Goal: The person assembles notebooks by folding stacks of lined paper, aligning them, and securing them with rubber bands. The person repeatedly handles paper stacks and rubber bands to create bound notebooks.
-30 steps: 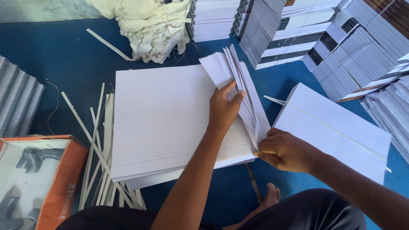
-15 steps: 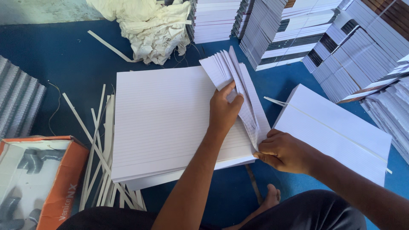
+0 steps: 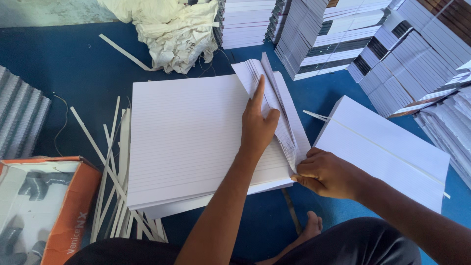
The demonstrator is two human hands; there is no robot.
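Note:
A thick stack of white ruled paper sheets (image 3: pixel 191 137) lies on the blue floor in front of me. My left hand (image 3: pixel 257 125) rests on its right side, fingers spread into a fanned bunch of lifted sheet edges (image 3: pixel 272 95). My right hand (image 3: pixel 326 174) pinches the near right corner of those lifted sheets. A second white paper stack (image 3: pixel 387 149) lies just to the right, with a thin strip across it.
Paper trimming strips (image 3: pixel 117 196) lie scattered left of the stack. An orange and white cardboard box (image 3: pixel 44 206) sits at the lower left. A crumpled white cloth (image 3: pixel 171 29) and several piles of bound booklets (image 3: pixel 373 44) line the far side.
My left hand has slid slightly along the fanned sheets, its index finger stretching further up. The right hand keeps its pinch on the corner.

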